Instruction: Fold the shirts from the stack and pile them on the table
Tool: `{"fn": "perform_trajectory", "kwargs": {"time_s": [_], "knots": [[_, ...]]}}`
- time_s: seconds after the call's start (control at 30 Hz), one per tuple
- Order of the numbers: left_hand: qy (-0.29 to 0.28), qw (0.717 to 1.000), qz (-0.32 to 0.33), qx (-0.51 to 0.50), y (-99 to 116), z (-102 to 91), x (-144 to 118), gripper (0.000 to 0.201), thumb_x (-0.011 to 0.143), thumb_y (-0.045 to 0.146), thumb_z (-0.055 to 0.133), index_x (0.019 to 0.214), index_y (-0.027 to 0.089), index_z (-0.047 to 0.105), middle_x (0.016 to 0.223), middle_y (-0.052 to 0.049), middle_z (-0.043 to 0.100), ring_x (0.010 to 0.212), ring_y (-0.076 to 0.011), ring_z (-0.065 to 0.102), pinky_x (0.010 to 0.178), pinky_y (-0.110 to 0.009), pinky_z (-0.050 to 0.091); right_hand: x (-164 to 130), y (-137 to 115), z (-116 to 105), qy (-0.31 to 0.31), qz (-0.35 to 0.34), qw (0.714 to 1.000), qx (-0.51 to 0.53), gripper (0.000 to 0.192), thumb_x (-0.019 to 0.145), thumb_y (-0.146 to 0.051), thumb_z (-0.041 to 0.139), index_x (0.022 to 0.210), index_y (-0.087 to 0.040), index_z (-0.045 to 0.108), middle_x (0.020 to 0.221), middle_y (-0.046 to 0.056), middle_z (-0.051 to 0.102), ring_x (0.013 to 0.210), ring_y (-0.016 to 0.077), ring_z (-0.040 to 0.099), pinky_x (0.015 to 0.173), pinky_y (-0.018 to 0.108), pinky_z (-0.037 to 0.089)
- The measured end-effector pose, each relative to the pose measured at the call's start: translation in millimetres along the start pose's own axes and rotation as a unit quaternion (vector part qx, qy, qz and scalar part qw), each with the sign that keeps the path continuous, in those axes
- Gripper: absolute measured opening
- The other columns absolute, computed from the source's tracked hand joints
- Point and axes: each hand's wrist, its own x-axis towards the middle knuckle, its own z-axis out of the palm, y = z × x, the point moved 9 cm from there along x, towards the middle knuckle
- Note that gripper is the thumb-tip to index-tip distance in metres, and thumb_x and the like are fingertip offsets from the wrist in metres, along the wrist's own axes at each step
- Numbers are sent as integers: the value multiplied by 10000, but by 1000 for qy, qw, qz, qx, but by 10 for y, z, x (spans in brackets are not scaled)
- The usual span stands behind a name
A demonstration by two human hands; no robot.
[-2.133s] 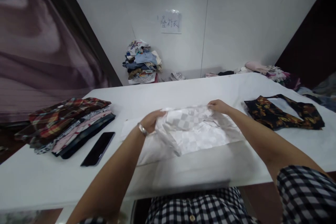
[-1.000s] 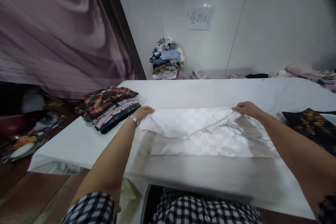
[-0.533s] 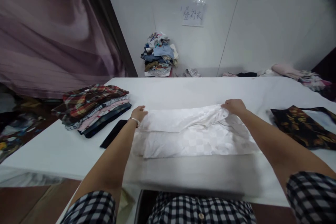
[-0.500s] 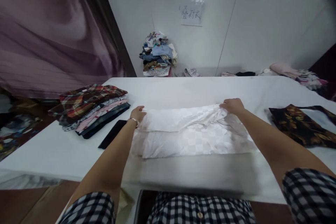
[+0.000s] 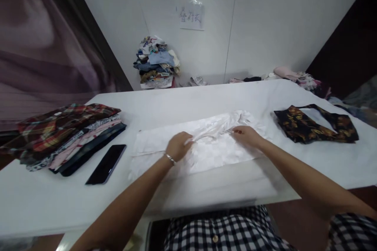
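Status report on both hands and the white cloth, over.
Left hand, right hand: gripping white cloth. Cloth creased between them, lying on table. Phone at left, apart from cloth.

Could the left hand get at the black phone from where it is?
Probably yes, once it leaves the white garment: the phone lies flat on the table to the left of the left hand, with its top uncovered.
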Motion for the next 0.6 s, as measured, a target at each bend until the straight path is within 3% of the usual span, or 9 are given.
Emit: {"fn": "perform_trajectory", "kwargs": {"time_s": [0.07,0.17,0.27,0.4,0.53,0.6], "knots": [[-29,997,72,10,473,259,141,271,871,299,537,1117,228,626,1110,-70,621,1019,-213,563,902,-336,433,-98,-19,64,1,10,999,-47,210,827,-337,533,820,-200,692,822,32,693,719,171,591,615,240,365],[-54,995,79,35,796,506,377,250,882,210,487,1073,189,647,1055,-109,622,995,-244,568,849,-369,444,-139,-10,103,20,22,996,-87,203,819,-211,497,807,-188,699,874,46,705,784,177,601,647,235,358],[-49,995,65,49,899,566,497,277,890,144,407,979,166,668,988,-133,629,966,-267,579,806,-395,448,-151,31,136,30,20,995,-90,215,817,-187,487,818,-189,702,898,47,711,834,187,609,676,233,371],[-65,990,110,57,1012,626,359,230,864,155,461,895,195,685,942,-113,649,937,-263,591,800,-396,458,-135,161,62,54,23,997,-42,245,846,-218,460,901,-202,699,903,33,715,831,186,630,712,245,429],[-51,989,122,60,995,577,210,241,887,250,463,992,197,674,1016,-101,651,949,-241,588,827,-381,466,-26,137,-257,171,-24,984,-50,323,860,-204,447,1100,-195,662,1202,78,640,1139,224,548,969,325,402],[-13,991,119,56,950,456,210,282,908,293,436,1064,205,654,1090,-94,642,993,-229,575,866,-378,459,82,59,-284,180,-47,978,-91,377,878,-236,453,1218,-177,604,1337,105,549,1264,244,451,1051,370,340]]}}
